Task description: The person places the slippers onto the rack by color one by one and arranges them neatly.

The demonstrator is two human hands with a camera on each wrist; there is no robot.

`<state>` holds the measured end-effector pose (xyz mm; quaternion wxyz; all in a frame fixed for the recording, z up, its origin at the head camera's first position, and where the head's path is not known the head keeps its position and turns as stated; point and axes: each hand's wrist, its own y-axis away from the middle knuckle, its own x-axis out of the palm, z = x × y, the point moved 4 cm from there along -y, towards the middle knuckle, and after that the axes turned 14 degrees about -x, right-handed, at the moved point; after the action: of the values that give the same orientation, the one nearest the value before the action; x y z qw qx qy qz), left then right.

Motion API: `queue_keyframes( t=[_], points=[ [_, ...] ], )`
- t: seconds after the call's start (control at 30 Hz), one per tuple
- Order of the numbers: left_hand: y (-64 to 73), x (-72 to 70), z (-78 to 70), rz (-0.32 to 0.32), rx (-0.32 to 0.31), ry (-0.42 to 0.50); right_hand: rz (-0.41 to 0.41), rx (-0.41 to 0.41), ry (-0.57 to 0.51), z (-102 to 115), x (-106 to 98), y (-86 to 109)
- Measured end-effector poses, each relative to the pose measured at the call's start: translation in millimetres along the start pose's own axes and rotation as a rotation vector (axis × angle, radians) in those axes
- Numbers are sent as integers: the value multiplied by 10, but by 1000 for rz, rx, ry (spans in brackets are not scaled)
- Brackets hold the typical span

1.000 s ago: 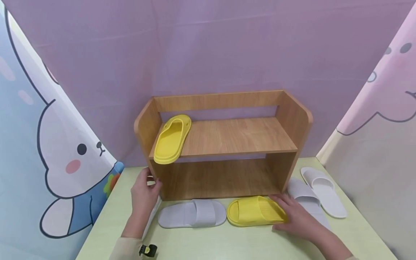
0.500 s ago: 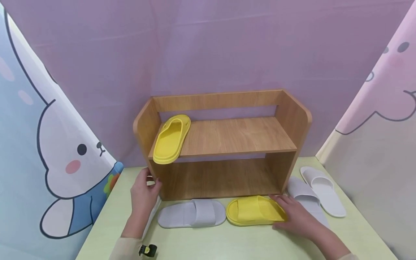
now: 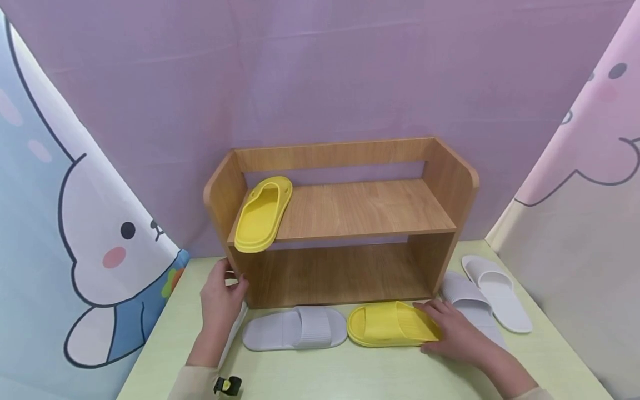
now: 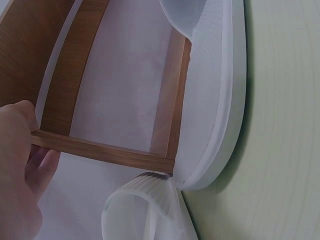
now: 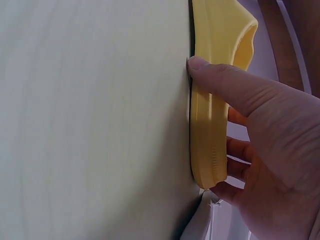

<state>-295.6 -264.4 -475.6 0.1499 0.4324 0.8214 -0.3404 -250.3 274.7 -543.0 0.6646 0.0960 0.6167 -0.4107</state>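
Note:
My left hand (image 3: 220,297) pinches the front edge of the left side panel of a wooden two-tier shoe rack (image 3: 370,208), low down. In the left wrist view, thumb and fingers lie on either side of that edge. My right hand (image 3: 457,333) holds the heel end of a yellow slipper (image 3: 382,325) lying flat before the rack. The right wrist view shows the thumb on the slipper's near side and the fingers (image 5: 237,150) on its far side. Another yellow slipper (image 3: 262,216) sits on the upper shelf at the left, toe toward the back.
A grey slipper (image 3: 295,329) lies left of the held one. Another grey slipper (image 3: 470,303) and a white slipper (image 3: 500,297) lie right of the rack. Beside its left panel is a white slipper (image 4: 215,125), partly hidden in the head view. Printed curtains surround the table (image 3: 320,380).
Both hands keep their holds, and the slippers and rack stay where they were. The head view shifts only very slightly.

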Motion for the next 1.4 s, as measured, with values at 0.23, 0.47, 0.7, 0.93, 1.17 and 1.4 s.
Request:
queue_keyframes(
  t=[0.23, 0.47, 0.7, 0.93, 1.17, 1.4],
  points=[
    [9, 0, 7, 2, -9, 8, 31, -42, -23, 33, -21, 5],
    [16, 8, 19, 3, -8, 28, 70, -20, -56, 56, -44, 38],
    [20, 27, 29, 1, 3, 37, 5, -70, -60, 76, -21, 69],
    [9, 35, 20, -8, 26, 60, -34, -39, -93, 91, -49, 77],
    [0, 26, 23, -15, 28, 53, -59, -31, -114, 91, -119, 43],
    [-8, 10, 17, -17, 24, 53, -95, -70, -114, 131, -197, -27]
  ],
)
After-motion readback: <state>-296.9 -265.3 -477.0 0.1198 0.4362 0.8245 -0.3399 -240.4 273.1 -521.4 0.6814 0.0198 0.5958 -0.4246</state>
